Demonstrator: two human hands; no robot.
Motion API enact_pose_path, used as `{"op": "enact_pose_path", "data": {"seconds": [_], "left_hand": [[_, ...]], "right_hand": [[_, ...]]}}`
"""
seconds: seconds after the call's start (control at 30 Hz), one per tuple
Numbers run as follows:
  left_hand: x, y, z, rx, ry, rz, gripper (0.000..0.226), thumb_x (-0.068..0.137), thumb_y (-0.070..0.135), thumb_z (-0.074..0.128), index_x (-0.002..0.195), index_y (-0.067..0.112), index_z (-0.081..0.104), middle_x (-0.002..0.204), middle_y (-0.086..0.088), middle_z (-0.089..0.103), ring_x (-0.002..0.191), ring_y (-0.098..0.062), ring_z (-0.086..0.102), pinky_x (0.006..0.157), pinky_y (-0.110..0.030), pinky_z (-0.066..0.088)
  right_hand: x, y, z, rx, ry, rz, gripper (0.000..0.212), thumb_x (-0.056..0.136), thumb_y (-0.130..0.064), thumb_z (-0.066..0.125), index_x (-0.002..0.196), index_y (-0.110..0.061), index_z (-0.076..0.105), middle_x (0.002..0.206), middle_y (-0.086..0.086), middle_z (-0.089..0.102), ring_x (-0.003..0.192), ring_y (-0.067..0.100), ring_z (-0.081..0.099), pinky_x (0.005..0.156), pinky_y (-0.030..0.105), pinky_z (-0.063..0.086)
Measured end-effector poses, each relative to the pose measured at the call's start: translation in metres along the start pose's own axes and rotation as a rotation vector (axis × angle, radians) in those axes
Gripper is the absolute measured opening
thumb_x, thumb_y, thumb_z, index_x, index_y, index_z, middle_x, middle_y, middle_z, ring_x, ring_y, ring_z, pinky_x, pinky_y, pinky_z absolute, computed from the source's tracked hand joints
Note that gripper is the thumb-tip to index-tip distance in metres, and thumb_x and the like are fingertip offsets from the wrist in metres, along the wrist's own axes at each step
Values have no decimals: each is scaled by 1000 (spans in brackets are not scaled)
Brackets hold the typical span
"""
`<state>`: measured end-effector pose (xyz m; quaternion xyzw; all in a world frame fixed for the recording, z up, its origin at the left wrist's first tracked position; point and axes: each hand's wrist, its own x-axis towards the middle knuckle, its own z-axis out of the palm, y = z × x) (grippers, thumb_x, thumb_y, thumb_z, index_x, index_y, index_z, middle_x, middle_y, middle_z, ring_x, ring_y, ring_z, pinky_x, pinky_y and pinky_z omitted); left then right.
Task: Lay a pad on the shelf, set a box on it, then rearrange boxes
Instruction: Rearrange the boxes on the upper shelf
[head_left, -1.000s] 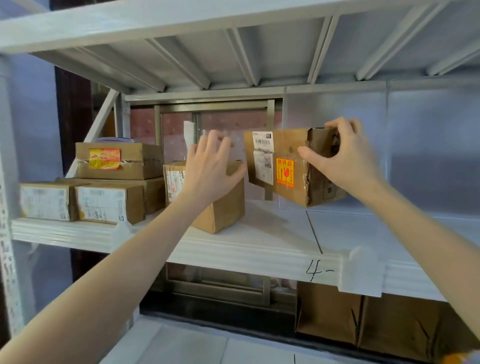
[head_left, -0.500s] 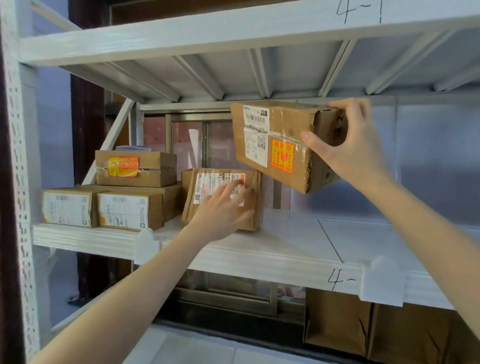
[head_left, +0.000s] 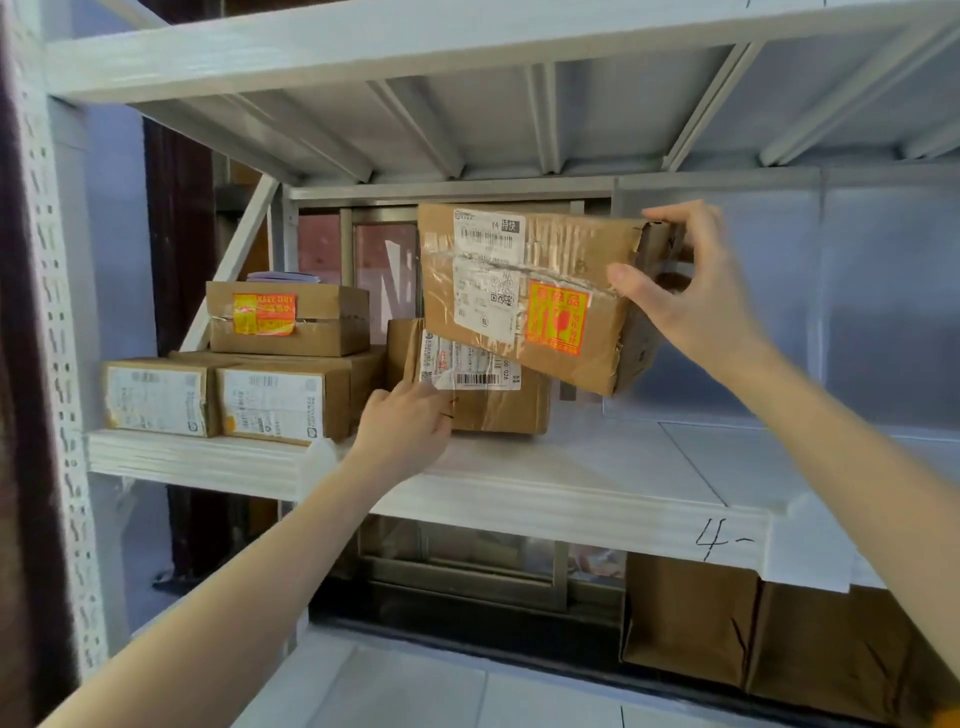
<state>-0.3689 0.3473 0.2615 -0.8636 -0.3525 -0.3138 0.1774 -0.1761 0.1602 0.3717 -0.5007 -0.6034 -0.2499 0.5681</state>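
A: Our right hand (head_left: 691, 306) is up in the air. It pinches the end of the brown cardboard box with the orange sticker (head_left: 524, 296), thumb in front and fingers over the top edge

B: The box hangs tilted above the white shelf board (head_left: 597, 467). Is it heavy?

A: We think it is light, since one hand holds it up. The card looks stiff, but the tape is wrinkly and the end flap looks a bit open. We guess the sticker warns that it can break

B: So we should hold it under the bottom too. What about our left hand (head_left: 402, 426)?

A: It presses flat on the front of the small brown box with the white label (head_left: 488, 384), which stands on the shelf, with the fingers curled at its left edge

B: All the boxes are taped shut, so we cannot see inside. Further left, three more brown boxes (head_left: 260, 374) sit in a stack
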Motion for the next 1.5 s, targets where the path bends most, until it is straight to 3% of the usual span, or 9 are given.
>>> {"op": "enact_pose_path", "data": {"seconds": [0.13, 0.27, 0.47, 0.6, 0.7, 0.87, 1.23, 1.4, 1.5], "left_hand": [[-3, -38, -22, -83, 138, -165, 31, 92, 16, 36, 109, 10, 62, 114, -7, 58, 104, -27, 53, 82, -39, 43], [-2, -62, -48, -334, 336, -279, 23, 92, 13, 34, 109, 7, 48, 112, -13, 52, 102, -30, 50, 84, -44, 44], [-6, -64, -62, -577, 500, -192, 37, 100, 20, 26, 133, 9, 38, 135, -8, 43, 119, -15, 41, 96, -24, 31], [-8, -55, -50, -340, 346, 2, 49, 98, 39, 24, 143, 21, 28, 148, -1, 34, 133, -13, 33, 106, -32, 26], [-7, -48, -40, -173, 215, 87, 58, 91, 53, 19, 143, 27, 29, 146, 3, 38, 135, -16, 30, 108, -44, 27], [1, -48, -32, -64, 216, 41, 68, 82, 66, 25, 140, 32, 32, 141, 6, 42, 132, -18, 33, 107, -45, 27], [-1, -43, -25, -111, 268, -7, 69, 81, 70, 27, 139, 33, 33, 142, 6, 43, 135, -18, 32, 108, -47, 26], [-6, -42, -26, -97, 200, -13, 72, 83, 72, 23, 146, 37, 17, 155, 9, 24, 145, -18, 14, 115, -54, 6], [-9, -40, -31, -47, 175, -12, 77, 82, 74, 14, 148, 36, 0, 160, 8, 1, 147, -16, -4, 113, -52, -10]], "right_hand": [[1, -9, 12, 54, -14, -14, 57, 68, -54, 61, 113, -22, 47, 121, 7, 47, 110, 17, 51, 93, 37, 49], [3, -19, 27, 134, -58, -25, 51, 68, -51, 60, 109, -24, 45, 121, 13, 48, 110, 20, 52, 89, 30, 50], [-12, -1, 56, 93, -269, 5, 53, 68, -53, 57, 111, -23, 44, 119, 8, 43, 109, 20, 50, 92, 36, 48], [-36, 16, 77, 97, -373, 94, 57, 65, -56, 54, 110, -22, 43, 117, 4, 41, 105, 15, 47, 84, 19, 44], [-44, 28, 83, 134, -461, 159, 49, 81, -39, 62, 119, -16, 43, 123, 3, 43, 113, 15, 45, 97, 31, 44], [-37, 40, 81, 51, -492, 202, 52, 87, -28, 61, 134, -17, 42, 127, -2, 33, 120, 5, 29, 107, 25, 23], [-38, 41, 84, -11, -502, 218, 60, 87, -35, 58, 140, -18, 36, 114, -5, 33, 115, 7, 31, 106, 32, 28], [-41, 40, 78, 7, -551, 268, 71, 88, -43, 54, 147, -24, 21, 136, -4, 32, 133, 9, 26, 109, 30, 21], [-45, 36, 70, -25, -588, 256, 79, 86, -49, 54, 149, -29, 11, 155, -9, 17, 142, 8, 16, 115, 33, 16]]}}
